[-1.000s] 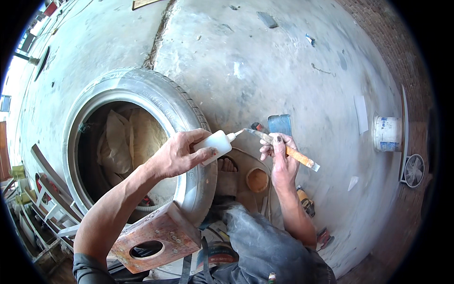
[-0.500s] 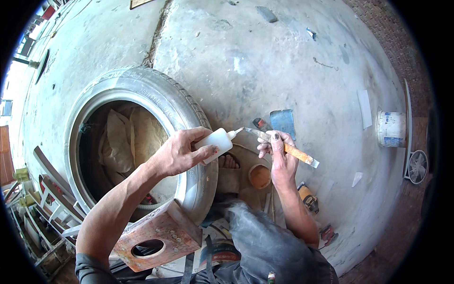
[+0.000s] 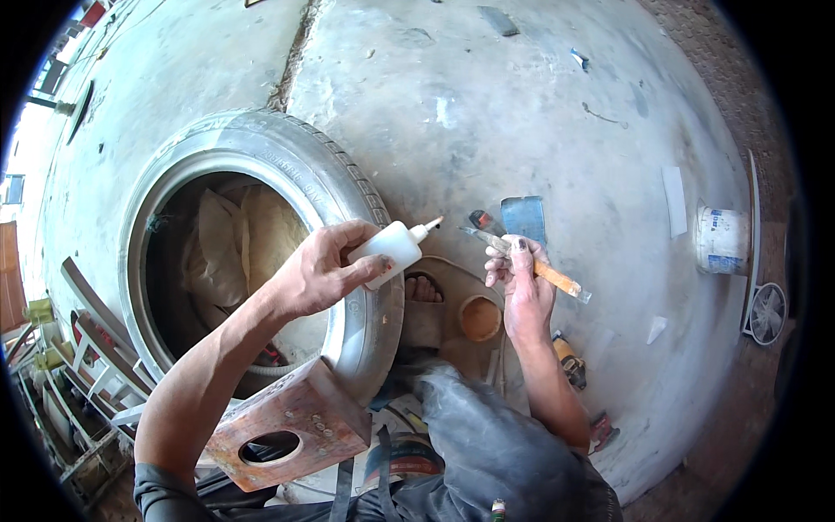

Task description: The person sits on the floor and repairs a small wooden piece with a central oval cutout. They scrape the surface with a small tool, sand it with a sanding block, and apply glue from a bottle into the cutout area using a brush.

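Reaching across the tyre (image 3: 326, 170), our left forearm (image 3: 226, 352) slants up from its lower left, elbow bent, so that the left hand (image 3: 323, 265) comes over its right side. There we grasp the bottle (image 3: 393, 254) between thumb and fingers, its nozzle (image 3: 427, 230) tilted up and pointing right, past the tyre's outer edge. Our right forearm (image 3: 550, 396) rises more steeply, well to the right of the tyre. The right hand (image 3: 526, 283) grips the tool (image 3: 557, 278), thumb laid along it and fingers curled in; its tip points toward the tyre's side, near the nozzle but apart. We have the bowl (image 3: 479, 318) right of the tyre and the box (image 3: 326, 431) at its lower edge.
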The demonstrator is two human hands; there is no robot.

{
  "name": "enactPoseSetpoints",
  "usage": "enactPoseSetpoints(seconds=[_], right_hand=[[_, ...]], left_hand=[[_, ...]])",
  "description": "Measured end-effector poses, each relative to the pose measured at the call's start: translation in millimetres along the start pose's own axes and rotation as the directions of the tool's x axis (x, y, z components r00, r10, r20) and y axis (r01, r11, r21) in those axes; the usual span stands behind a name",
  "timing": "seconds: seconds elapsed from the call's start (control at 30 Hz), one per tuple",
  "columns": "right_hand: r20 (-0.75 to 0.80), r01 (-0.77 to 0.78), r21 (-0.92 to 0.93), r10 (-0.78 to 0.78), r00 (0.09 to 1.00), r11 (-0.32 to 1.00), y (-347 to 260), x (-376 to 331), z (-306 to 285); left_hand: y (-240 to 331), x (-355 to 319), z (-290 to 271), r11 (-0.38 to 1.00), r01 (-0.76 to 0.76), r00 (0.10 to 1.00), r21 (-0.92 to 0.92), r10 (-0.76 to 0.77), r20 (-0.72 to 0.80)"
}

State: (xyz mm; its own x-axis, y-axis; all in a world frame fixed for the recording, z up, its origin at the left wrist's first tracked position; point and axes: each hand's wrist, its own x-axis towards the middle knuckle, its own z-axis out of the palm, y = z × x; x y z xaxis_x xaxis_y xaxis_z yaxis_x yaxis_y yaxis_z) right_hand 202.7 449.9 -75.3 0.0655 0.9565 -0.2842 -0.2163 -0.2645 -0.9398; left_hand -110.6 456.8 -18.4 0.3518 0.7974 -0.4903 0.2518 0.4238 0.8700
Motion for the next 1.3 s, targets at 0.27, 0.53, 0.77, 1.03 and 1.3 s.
enactPoseSetpoints(seconds=[0.27, 0.53, 0.77, 1.03, 1.3], right_hand=[[0.030, -0.010, 0.030, 0.010, 1.000, 0.999, 6.1, -0.5, 3.9], [0.368, -0.244, 0.186, 0.163, 0.915, 0.952, -27.4, -15.8, -19.2], [0.926, -0.413, -0.025, 0.177, 0.333, 0.910, -34.8, -62.4, 64.7], [0.890, -0.201, -0.365, 0.404, 0.213, 0.909, -31.6, -90.3, 105.5], [0.843, -0.201, -0.449, 0.487, 0.230, 0.871, -32.5, -94.0, 105.4]], left_hand=[[-1.4, 4.0, 9.5, 0.993, -0.036, 0.999, 0.109, 0.035, 0.005], [3.0, -85.2, 4.2, 0.899, -0.348, 0.909, -0.266, 0.253, -0.332], [-53.4, -214.1, 26.8, 0.889, -0.437, 0.592, -0.135, 0.171, -0.788], [-93.5, -252.2, 48.5, 0.899, -0.438, 0.227, 0.015, 0.127, -0.966], [-105.5, -248.2, 56.1, 0.885, -0.461, 0.104, 0.070, 0.132, -0.986]])
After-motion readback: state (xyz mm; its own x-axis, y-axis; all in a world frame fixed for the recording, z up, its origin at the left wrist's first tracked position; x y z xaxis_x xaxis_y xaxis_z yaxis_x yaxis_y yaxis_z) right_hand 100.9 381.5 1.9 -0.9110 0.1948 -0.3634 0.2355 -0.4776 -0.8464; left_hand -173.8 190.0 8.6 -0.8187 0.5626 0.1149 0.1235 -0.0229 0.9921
